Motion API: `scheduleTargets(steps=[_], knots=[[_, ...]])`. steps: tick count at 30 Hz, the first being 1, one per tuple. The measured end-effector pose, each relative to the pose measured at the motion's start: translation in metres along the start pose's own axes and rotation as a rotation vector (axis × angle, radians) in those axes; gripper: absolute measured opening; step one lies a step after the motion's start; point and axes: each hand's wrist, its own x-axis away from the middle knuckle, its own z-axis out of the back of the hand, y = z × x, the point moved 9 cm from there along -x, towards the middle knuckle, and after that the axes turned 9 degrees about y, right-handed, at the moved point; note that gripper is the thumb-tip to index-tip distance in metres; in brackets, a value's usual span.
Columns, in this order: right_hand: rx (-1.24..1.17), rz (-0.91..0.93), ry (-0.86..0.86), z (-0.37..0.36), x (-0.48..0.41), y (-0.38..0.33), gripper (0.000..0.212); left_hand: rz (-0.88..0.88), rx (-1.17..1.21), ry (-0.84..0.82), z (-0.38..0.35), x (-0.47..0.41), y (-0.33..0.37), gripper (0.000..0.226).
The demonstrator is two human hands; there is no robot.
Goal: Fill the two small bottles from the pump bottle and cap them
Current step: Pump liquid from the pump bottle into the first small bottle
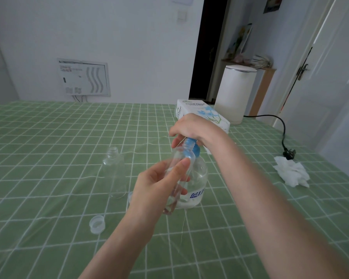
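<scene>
My left hand point(159, 186) grips a small clear bottle point(179, 164), tilted, its open neck up under the blue nozzle of the pump bottle point(197, 182). My right hand point(191, 127) rests on top of the blue pump head point(189, 142), fingers curled over it. The pump bottle is clear with a blue-lettered label and stands on the green checked tablecloth point(48, 158). A second small clear bottle point(114, 172) stands open and upright to the left. One clear cap point(97, 224) lies near the front; another round clear piece shows partly behind my left wrist.
A tissue paper box point(201, 111) lies behind my right hand. A white cylindrical bin point(236, 93) stands at the table's far right, with a black cable and plug point(289, 154). A crumpled white tissue point(292, 173) lies at the right.
</scene>
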Motion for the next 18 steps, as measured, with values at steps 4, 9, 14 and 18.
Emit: scheduleTargets(steps=[4,9,14,18], knots=[[-0.02,0.002,0.007,-0.003,0.0,0.002,0.035,0.007,-0.018,-0.002,0.001,0.001,-0.002,0.043],[-0.008,-0.001,-0.003,-0.008,0.0,0.007,0.036,0.015,-0.018,-0.009,0.0,0.002,-0.004,0.045],[0.018,0.034,0.001,-0.003,0.001,0.001,0.036,0.007,0.008,-0.007,-0.001,0.002,-0.001,0.046],[0.053,0.082,0.023,0.003,0.001,-0.008,0.03,0.005,0.018,-0.009,-0.001,0.001,0.0,0.046]])
